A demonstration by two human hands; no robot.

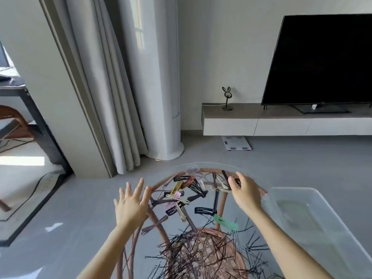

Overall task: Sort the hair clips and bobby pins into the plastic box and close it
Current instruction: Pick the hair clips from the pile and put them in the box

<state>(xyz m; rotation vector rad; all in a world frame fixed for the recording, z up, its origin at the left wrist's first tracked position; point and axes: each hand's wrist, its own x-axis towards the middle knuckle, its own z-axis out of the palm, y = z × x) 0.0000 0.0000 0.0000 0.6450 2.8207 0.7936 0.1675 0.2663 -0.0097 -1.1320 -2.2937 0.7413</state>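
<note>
Several hair clips, black, gold, pink and green, lie scattered on a round glass table top with a rattan frame. A dense heap of black bobby pins covers the near part of the glass. A clear plastic box stands open at the right, beside the table. My left hand hovers with spread fingers at the table's left rim, holding nothing. My right hand reaches over the far right clips with fingers bent downward; whether it grips one is hidden.
A low white TV cabinet with a black television runs along the far wall. A tall white floor unit and grey curtains stand at the back left. A bathroom scale lies on the grey floor.
</note>
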